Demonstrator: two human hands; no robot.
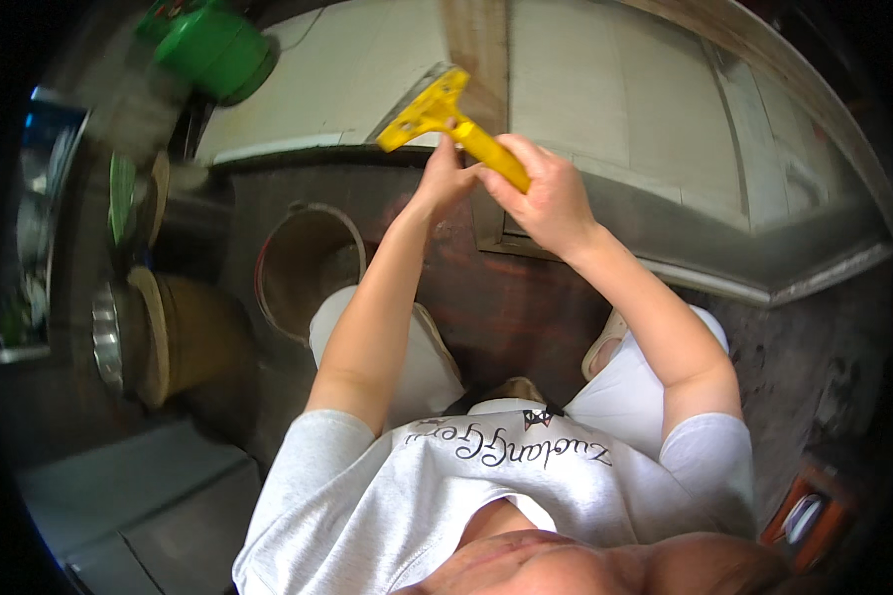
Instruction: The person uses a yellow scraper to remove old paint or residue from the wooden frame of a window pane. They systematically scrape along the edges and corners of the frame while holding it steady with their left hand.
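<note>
A yellow wide-blade scraper (484, 147) is held up in front of me, tilted so that its head points to the upper left. My right hand (554, 197) is wrapped around the lower part of its handle. At the neck, just below the head, the fingers of my left hand (445, 175) grip the scraper; part of this hand is hidden behind the tool. The grey blade edge (411, 100) faces away from me, in front of a pale panel (365, 82). Whether the blade touches that panel I cannot tell.
A wooden strip (478, 37) divides the pale panels. An open bucket (361, 238) stands by my left knee. Farther left are a yellow-brown pot (205, 335) and a fluted metal pan (106, 338). A green gas cylinder (212, 56) is at the upper left, an orange-brown box (826, 513) at the lower right.
</note>
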